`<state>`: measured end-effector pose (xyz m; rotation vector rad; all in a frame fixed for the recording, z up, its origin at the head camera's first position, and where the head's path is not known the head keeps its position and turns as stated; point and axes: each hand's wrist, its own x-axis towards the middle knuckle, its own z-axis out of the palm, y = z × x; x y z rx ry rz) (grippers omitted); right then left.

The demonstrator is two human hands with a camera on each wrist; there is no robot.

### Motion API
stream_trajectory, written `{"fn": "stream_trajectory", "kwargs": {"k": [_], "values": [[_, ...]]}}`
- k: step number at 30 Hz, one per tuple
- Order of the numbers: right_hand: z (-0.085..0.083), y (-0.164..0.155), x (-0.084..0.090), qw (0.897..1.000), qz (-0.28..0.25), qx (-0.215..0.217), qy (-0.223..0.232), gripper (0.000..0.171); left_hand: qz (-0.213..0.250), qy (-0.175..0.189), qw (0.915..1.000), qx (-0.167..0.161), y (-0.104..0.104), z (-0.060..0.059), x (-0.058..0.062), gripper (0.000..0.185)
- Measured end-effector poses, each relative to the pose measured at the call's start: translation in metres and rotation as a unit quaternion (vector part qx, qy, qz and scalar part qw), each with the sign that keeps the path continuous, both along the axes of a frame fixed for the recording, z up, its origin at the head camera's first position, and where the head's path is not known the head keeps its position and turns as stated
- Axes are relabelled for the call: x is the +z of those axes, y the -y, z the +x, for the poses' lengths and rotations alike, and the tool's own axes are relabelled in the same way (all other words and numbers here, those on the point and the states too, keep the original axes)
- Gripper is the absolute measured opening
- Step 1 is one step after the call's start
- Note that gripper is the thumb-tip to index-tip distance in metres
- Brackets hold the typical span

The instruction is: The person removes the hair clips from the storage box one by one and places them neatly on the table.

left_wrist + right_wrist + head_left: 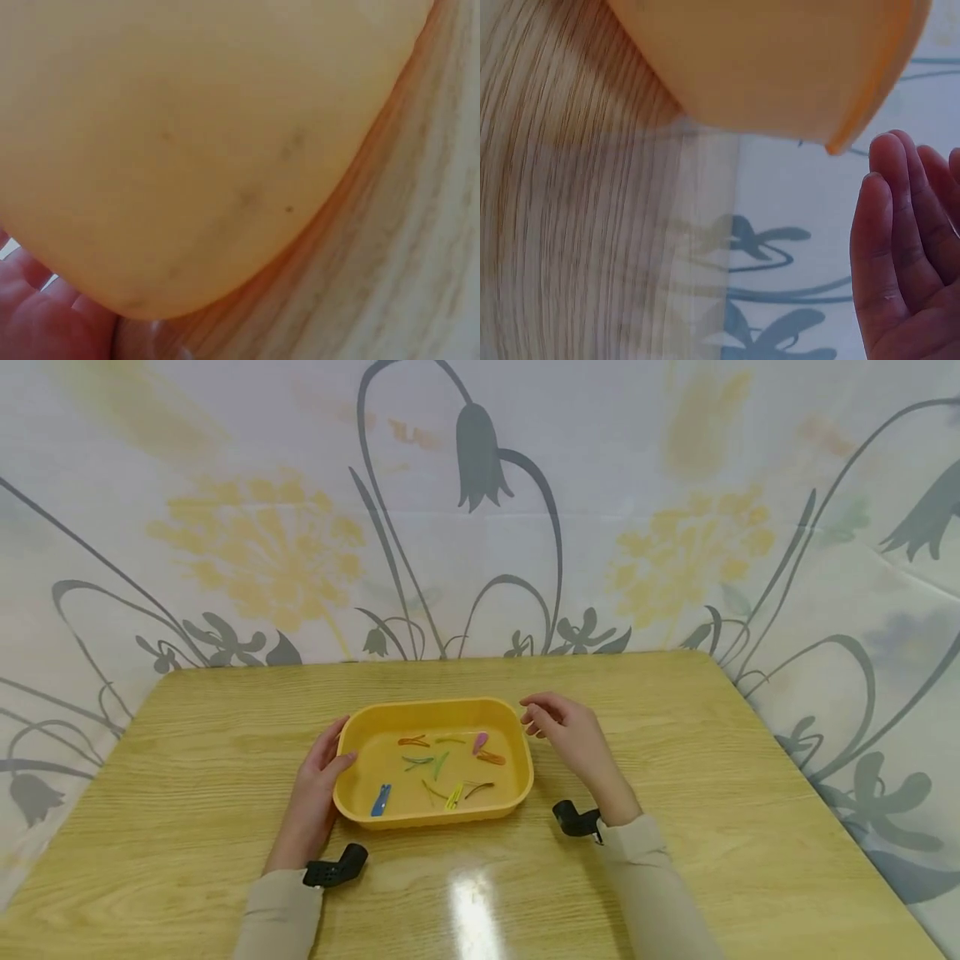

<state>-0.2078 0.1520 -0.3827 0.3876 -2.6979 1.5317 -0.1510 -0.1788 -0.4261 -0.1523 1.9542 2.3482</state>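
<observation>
Fingers of the left hand [318, 781] lie straight against the left wall of the yellow tray [433, 707], mid-table [675, 760], holding small coloured clips [438, 766], while the right hand [570, 735] hovers just beside its right rim, fingers loosely curled, gripping nothing, bare wood all around.

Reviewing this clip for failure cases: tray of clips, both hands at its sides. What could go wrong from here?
1. Only the left hand touches the shallow yellow plastic tray; the right hand hovers apart, so a push could slide the tray across the glossy wooden table.
2. The small coloured hair clips lie loose and close together; reaching in may snag several, and tilting could spill them.
</observation>
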Motion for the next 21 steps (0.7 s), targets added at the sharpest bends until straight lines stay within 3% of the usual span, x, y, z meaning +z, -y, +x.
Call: {"fn": "stream_trajectory", "kwargs": {"k": [11, 15, 21], "values": [[0.009, 0.019, 0.005, 0.998, 0.028, 0.052, -0.004, 0.027, -0.016, -0.004, 0.9997, 0.019, -0.003, -0.001, -0.002, 0.049], [0.014, 0.024, 0.008, 0.992, 0.095, 0.066, -0.041, 0.023, -0.013, -0.006, 0.9997, 0.021, -0.003, 0.0, -0.001, 0.049], [0.018, 0.032, 0.011, 0.975, 0.191, 0.087, -0.076, 0.024, -0.01, -0.004, 0.9996, 0.025, -0.003, 0.0, -0.001, 0.049]]}}
